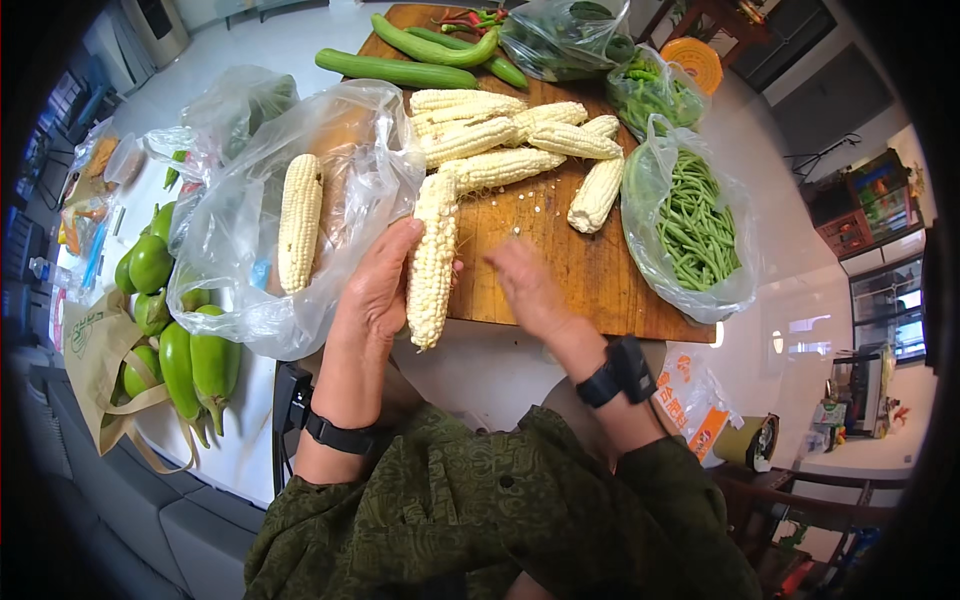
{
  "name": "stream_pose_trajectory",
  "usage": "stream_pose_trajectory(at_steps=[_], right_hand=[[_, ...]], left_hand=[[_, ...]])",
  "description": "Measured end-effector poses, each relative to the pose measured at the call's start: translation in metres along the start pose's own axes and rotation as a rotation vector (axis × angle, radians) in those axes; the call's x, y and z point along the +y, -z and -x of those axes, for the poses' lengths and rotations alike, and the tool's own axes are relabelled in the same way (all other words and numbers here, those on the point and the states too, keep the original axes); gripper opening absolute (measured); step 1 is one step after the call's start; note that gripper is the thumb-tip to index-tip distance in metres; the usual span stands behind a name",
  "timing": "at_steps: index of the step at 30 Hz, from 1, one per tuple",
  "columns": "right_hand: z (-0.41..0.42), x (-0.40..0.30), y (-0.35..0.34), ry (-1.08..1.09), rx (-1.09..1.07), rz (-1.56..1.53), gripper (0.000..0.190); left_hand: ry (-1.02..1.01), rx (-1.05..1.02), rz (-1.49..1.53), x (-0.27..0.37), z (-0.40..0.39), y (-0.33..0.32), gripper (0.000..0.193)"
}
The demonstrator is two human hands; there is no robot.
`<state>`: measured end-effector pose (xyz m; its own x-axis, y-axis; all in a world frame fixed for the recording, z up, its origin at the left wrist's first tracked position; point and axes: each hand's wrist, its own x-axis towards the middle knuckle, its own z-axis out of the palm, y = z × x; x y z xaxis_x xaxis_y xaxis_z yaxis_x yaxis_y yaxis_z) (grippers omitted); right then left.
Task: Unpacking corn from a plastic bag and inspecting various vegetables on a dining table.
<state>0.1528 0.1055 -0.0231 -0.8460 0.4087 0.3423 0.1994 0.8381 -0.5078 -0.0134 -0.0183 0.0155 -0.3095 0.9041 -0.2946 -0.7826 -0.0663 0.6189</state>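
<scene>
A husked ear of white corn (431,277) stands roughly upright in my left hand (382,281), whose fingers wrap behind it at the near edge of the wooden table (510,262). To the right, my right hand (525,281) is blurred, over the table and apart from the ear; its finger pose is unclear. A pile of husked corn ears (495,142) lies beyond both hands, with loose kernels and silk on the wood near it. One more ear (300,225) rests on a clear plastic bag (225,277) at the left.
Long green gourds (397,70) lie at the far edge. Bags of green beans (697,225), green peppers (652,90) and dark green vegetables (566,37) line the right and back. Green eggplants (214,356) and a cloth bag (94,367) are on the white table at left.
</scene>
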Motion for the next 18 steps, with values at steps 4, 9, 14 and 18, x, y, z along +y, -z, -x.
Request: stream_pose_trajectory(at_steps=[4,9,14,18], right_hand=[[-0.014,0.022,0.028,-0.039,0.120,0.029,0.030],[-0.004,0.032,0.040,-0.463,0.365,-0.626,0.030],[0.001,0.024,0.045,-0.425,0.232,-0.232,0.034],[-0.004,0.023,0.047,-0.189,0.244,0.019,0.042]], left_hand=[[0.018,0.029,-0.008,-0.003,0.000,-0.008,0.034],[0.044,-0.004,-0.007,-0.006,0.000,-0.009,0.034],[0.070,0.002,0.055,-0.014,-0.003,-0.010,0.030],[0.081,-0.012,0.030,-0.018,-0.004,-0.012,0.030]])
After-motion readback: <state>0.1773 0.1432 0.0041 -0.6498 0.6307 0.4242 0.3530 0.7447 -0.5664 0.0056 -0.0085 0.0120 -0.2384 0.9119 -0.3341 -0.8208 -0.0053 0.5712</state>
